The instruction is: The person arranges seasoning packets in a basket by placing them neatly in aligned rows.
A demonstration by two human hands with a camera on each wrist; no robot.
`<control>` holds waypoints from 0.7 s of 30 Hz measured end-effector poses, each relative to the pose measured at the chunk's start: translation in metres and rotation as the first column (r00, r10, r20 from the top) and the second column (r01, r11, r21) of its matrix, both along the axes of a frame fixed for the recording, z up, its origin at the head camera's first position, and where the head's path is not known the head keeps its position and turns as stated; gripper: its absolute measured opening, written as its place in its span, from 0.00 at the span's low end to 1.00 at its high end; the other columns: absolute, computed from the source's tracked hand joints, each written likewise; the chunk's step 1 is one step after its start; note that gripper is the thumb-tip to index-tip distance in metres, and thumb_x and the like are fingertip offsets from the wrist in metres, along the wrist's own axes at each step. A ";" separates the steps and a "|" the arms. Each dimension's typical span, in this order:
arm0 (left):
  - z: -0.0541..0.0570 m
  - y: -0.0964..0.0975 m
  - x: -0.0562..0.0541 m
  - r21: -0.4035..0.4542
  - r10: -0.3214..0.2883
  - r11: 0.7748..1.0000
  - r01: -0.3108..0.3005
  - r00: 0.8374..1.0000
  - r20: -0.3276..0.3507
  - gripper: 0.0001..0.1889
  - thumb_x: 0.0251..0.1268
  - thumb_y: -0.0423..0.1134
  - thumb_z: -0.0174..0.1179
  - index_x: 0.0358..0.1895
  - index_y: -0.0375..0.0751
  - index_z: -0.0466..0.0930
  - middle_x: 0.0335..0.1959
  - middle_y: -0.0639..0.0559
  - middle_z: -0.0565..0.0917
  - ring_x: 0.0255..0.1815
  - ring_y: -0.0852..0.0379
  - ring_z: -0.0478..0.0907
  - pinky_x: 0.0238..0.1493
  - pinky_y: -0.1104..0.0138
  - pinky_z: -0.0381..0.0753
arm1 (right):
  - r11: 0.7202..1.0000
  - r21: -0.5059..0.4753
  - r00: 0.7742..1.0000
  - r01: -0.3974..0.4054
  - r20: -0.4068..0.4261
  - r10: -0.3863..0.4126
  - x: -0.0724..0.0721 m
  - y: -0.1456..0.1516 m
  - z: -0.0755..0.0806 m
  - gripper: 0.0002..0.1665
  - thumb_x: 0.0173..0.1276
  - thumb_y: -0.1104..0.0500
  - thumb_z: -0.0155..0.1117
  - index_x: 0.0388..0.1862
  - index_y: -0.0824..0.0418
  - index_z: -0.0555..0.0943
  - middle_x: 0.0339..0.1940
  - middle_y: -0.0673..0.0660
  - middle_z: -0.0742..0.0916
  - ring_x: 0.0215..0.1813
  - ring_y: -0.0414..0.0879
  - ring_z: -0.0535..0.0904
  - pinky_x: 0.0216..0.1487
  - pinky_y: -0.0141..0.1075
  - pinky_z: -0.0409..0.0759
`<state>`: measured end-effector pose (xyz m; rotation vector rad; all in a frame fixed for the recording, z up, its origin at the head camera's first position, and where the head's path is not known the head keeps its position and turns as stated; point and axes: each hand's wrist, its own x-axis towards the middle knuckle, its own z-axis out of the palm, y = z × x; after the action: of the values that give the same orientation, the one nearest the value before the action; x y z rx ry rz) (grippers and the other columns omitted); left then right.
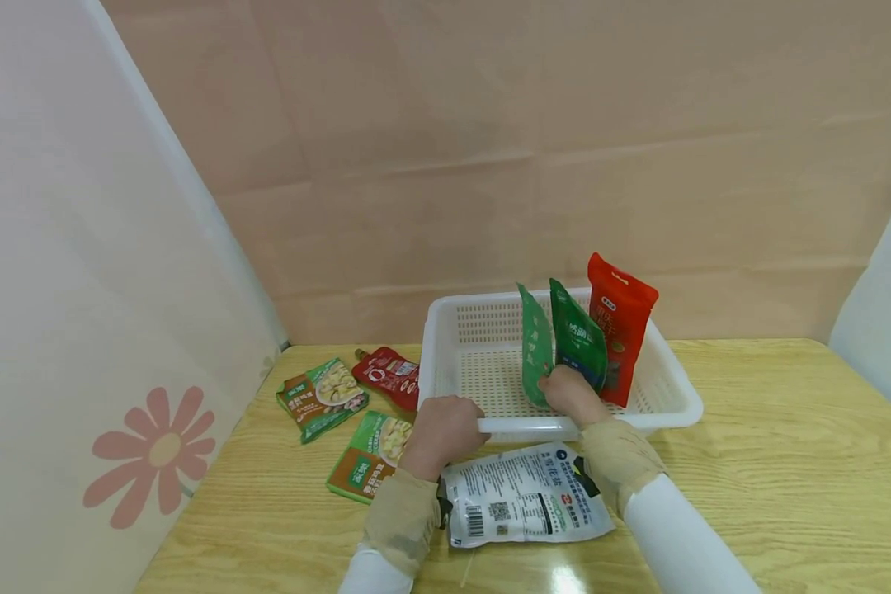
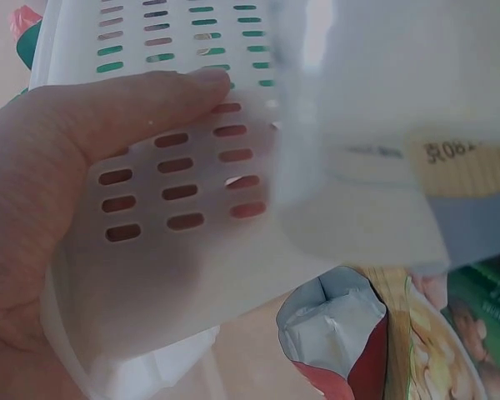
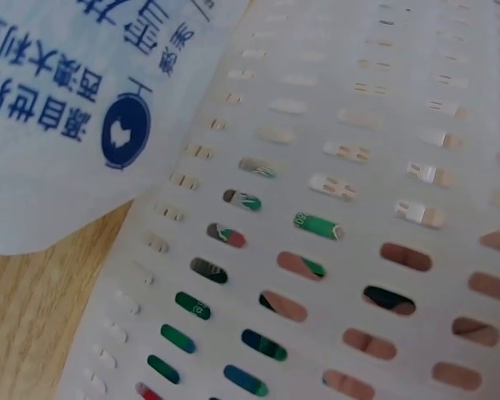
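Observation:
My left hand [image 1: 445,425] grips the near wall of a white slotted plastic basket [image 1: 535,426] at its left part. In the left wrist view the thumb [image 2: 150,104] lies along the slotted wall. Inside the basket my right hand [image 1: 573,394] pinches the lower part of a light green pouch [image 1: 536,342], which stands upright. Beside it, a dark green salt pouch [image 1: 581,334] leans to the right. A taller red pouch [image 1: 618,330] stands behind at the right end. In the right wrist view the basket wall [image 3: 317,250] hides the right hand's fingers.
A silver-white salt pouch [image 1: 527,499] lies flat before the basket, between the forearms. Two green-and-brown food packets [image 1: 322,398] lie to the left, one partly behind the left wrist. A red spouted pouch [image 1: 389,375] lies against the basket's left side. A paper-covered wall [image 1: 490,148] rises behind.

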<state>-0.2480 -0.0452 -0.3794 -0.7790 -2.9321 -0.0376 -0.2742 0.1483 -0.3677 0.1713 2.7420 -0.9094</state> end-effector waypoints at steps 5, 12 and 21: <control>0.000 0.000 0.000 0.005 0.002 1.000 -0.002 1.000 -0.004 0.10 0.56 0.48 0.63 0.20 0.52 0.81 0.13 0.58 0.76 0.15 0.60 0.65 0.18 0.66 0.66 | 1.000 0.024 1.000 0.013 0.017 -0.013 -0.001 0.000 -0.001 0.21 0.74 0.60 0.43 0.19 0.62 0.69 0.13 0.50 0.68 0.18 0.41 0.64 0.22 0.29 0.63; -0.002 -0.001 0.000 0.022 -0.008 1.000 0.009 0.999 -0.041 0.12 0.55 0.47 0.62 0.16 0.52 0.78 0.11 0.58 0.75 0.14 0.60 0.65 0.16 0.66 0.65 | 0.997 0.043 0.998 0.059 0.024 -0.060 0.003 -0.001 0.001 0.18 0.72 0.60 0.47 0.41 0.76 0.77 0.27 0.59 0.77 0.32 0.49 0.74 0.36 0.36 0.74; -0.004 0.000 -0.001 0.039 -0.017 0.999 0.020 0.997 -0.072 0.13 0.54 0.47 0.63 0.15 0.51 0.78 0.11 0.58 0.75 0.13 0.61 0.64 0.15 0.66 0.65 | 0.996 0.069 0.998 0.058 0.024 -0.060 0.003 0.000 0.002 0.19 0.74 0.58 0.45 0.33 0.72 0.78 0.25 0.57 0.75 0.31 0.49 0.73 0.33 0.35 0.71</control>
<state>-0.2486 -0.0457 -0.3832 -0.7847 -2.8475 -0.0675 -0.2711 0.1485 -0.3662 0.2757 2.7592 -0.8230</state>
